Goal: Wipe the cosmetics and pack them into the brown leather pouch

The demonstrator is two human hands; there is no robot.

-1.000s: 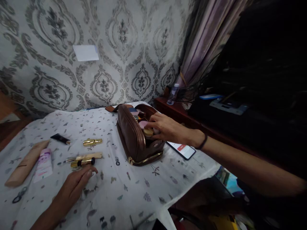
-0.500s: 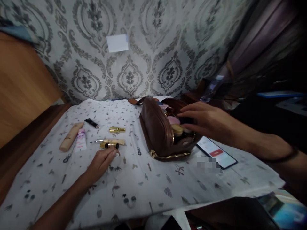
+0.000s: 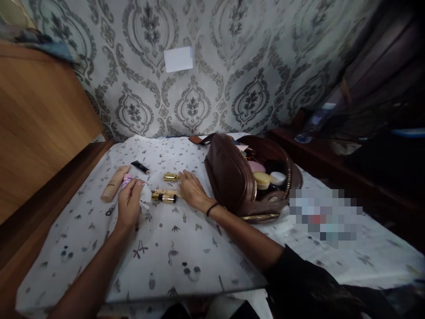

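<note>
Head view: on the table (image 3: 212, 270), under its printed white cloth, the left hand (image 3: 129, 201) pinches a thin white piece (image 3: 145, 195) between thumb and forefinger, partly covering a pink-and-white tube (image 3: 126, 179). Near the left edge lie a beige tube (image 3: 114, 184) and, farther back, a black tube (image 3: 140, 167).

The right hand (image 3: 191, 189) reaches left with fingers slightly bent and close together, tips at the right end of a gold tube (image 3: 170, 177); whether they grip it, I cannot tell. A black-and-gold tube (image 3: 165, 197) lies between the hands. Toward the table's far right corner, an unzipped brown cosmetic bag (image 3: 227, 175) holds a yellow-lidded container (image 3: 262, 179) beside a white-lidded one (image 3: 278, 178).
</note>
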